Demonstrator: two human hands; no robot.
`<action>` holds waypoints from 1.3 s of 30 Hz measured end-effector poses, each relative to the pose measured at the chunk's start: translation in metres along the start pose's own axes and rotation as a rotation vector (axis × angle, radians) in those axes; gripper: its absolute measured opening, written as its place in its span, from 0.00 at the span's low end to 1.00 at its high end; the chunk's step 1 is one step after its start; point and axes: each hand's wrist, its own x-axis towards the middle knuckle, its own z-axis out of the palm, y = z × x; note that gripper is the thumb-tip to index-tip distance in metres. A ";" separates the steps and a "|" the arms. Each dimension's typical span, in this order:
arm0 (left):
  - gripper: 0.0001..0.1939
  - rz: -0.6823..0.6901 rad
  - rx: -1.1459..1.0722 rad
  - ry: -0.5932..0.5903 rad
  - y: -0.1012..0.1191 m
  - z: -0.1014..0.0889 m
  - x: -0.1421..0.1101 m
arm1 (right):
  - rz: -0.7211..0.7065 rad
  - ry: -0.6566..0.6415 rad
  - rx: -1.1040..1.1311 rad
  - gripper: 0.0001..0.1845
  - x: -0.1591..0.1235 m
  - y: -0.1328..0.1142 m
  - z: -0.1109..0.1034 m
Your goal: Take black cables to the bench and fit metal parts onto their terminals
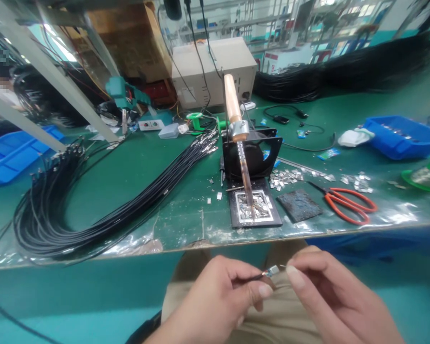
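My left hand [232, 291] pinches a thin black cable [252, 278] between thumb and forefinger, over my lap below the bench edge. From its end sticks a small silvery connector [272, 271], with short bare or coloured wires between it and the black jacket. Close to the right of that connector, my right hand [326, 291] has thumb and forefinger pressed together. A tiny pale sliver [282, 266] shows at those fingertips, too small to name. Above, a wooden-handled soldering iron [232, 102] is clamped upright, its tip over a tray [238, 220] of small metal pieces.
A bundle of black cables [129, 215] curves across the green bench. Orange-handled scissors [351, 205] lie beside a dark pad [299, 206] and scattered metal bits [286, 177]. Behind the iron stands a black fan [252, 155]. Blue bins [401, 138] and a solder spool [428, 177] sit right.
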 end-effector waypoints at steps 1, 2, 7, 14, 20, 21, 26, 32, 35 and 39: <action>0.15 -0.003 0.023 0.001 0.003 0.001 0.000 | -0.004 0.005 0.017 0.08 0.002 -0.002 0.003; 0.16 0.004 0.046 0.000 0.006 0.001 0.000 | 0.006 0.001 0.031 0.07 0.004 -0.003 0.005; 0.19 0.093 0.121 -0.011 0.011 -0.005 0.001 | 0.045 -0.006 0.056 0.06 0.006 0.002 0.011; 0.14 0.103 0.110 0.076 0.011 -0.007 -0.002 | 0.009 0.055 0.077 0.06 0.001 0.001 0.010; 0.10 0.154 0.211 0.212 0.017 0.002 -0.005 | 0.205 -0.021 0.201 0.12 0.001 0.003 0.009; 0.09 0.154 0.204 0.219 0.017 0.002 -0.004 | 0.217 -0.012 0.219 0.12 0.001 0.004 0.009; 0.10 0.152 0.072 0.242 0.013 0.004 0.001 | 0.194 0.073 0.257 0.11 -0.001 0.005 0.015; 0.09 0.087 -0.240 0.269 0.008 0.011 0.005 | 0.180 0.178 0.263 0.10 -0.001 0.005 0.022; 0.10 0.110 -0.346 0.270 0.011 0.013 0.005 | 0.190 0.194 0.249 0.09 0.000 0.001 0.025; 0.10 0.102 -0.364 0.311 0.016 0.012 0.007 | 0.216 0.263 0.212 0.08 0.003 -0.004 0.026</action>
